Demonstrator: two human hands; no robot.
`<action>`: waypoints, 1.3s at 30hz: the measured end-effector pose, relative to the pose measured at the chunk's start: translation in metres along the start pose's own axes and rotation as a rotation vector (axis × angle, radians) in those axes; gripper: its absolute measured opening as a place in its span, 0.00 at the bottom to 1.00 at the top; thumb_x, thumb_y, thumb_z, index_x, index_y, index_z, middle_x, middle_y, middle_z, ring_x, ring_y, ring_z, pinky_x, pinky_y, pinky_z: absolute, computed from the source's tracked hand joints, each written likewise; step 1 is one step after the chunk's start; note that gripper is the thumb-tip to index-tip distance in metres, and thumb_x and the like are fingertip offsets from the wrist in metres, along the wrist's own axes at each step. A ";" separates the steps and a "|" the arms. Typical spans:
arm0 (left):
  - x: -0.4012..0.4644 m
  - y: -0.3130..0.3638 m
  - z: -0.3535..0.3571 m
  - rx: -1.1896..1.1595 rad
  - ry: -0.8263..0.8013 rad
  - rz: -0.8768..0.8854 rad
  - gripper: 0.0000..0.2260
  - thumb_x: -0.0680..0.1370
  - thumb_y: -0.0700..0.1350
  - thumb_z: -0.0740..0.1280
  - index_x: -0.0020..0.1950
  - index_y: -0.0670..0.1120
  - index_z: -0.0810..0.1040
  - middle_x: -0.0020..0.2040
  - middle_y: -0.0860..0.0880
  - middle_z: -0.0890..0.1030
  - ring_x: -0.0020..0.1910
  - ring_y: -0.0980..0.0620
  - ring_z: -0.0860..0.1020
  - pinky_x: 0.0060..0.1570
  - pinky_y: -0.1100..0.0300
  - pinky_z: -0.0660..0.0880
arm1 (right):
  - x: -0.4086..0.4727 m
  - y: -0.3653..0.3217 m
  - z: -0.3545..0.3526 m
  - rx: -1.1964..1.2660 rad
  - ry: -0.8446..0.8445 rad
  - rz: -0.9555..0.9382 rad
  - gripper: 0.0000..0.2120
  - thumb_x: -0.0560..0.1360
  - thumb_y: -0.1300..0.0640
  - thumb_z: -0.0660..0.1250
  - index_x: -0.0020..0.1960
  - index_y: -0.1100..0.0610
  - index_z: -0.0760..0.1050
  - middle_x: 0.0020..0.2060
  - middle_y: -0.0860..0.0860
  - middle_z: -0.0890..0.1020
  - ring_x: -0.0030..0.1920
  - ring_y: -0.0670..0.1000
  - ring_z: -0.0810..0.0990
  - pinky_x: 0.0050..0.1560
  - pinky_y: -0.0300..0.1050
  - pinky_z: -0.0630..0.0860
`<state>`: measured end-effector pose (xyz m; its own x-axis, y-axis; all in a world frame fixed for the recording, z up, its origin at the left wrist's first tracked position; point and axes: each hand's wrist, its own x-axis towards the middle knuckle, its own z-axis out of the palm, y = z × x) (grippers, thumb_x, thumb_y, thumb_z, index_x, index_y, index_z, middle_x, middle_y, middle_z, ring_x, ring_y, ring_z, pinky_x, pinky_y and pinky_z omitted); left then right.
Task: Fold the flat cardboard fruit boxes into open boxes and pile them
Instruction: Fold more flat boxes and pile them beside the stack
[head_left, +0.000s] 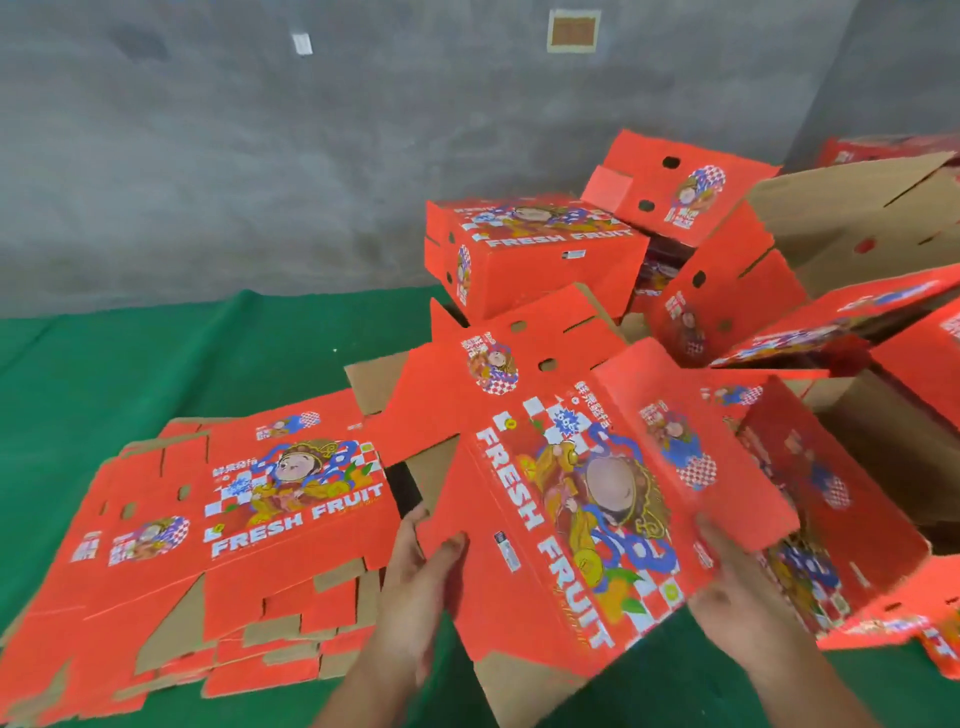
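**Fruit box blank, held mid-fold**

Red box blank (566, 499): held above the green floor cover (130, 374), printed side up. Left hand (415, 577) grips its left flap, thumb on top. Right hand (737, 587) grips its right edge. Flat stack (208, 535): lower left. Folded boxes (530, 249): piled behind, by the wall (260, 156).

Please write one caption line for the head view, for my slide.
Both hands, left hand and right hand, hold a red fruit box beside flat boxes.
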<state>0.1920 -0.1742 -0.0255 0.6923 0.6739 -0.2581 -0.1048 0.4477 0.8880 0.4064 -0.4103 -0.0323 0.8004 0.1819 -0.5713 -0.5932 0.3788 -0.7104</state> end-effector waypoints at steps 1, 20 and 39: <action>-0.003 0.003 0.003 0.009 -0.004 0.046 0.16 0.82 0.38 0.69 0.68 0.51 0.75 0.46 0.49 0.86 0.33 0.56 0.81 0.30 0.65 0.76 | 0.006 0.007 -0.002 -0.104 -0.004 0.035 0.08 0.83 0.59 0.65 0.58 0.49 0.78 0.53 0.54 0.83 0.46 0.49 0.84 0.35 0.42 0.84; 0.009 0.176 0.062 1.467 -0.343 0.695 0.07 0.82 0.50 0.67 0.59 0.55 0.81 0.47 0.57 0.85 0.47 0.55 0.83 0.49 0.55 0.77 | -0.011 -0.093 0.107 -0.937 -0.307 -0.957 0.47 0.76 0.43 0.72 0.83 0.41 0.45 0.82 0.40 0.52 0.80 0.41 0.50 0.76 0.46 0.51; 0.041 0.089 0.007 0.525 0.260 0.360 0.47 0.72 0.61 0.78 0.81 0.47 0.58 0.63 0.52 0.82 0.63 0.55 0.80 0.70 0.45 0.72 | 0.023 -0.081 0.081 -0.575 -0.279 -0.271 0.26 0.85 0.41 0.57 0.81 0.44 0.59 0.79 0.44 0.62 0.79 0.48 0.60 0.78 0.53 0.55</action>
<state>0.2157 -0.1108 0.0457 0.4787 0.8758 0.0627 0.1095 -0.1304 0.9854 0.4805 -0.3637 0.0453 0.8737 0.4043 -0.2706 -0.2595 -0.0833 -0.9622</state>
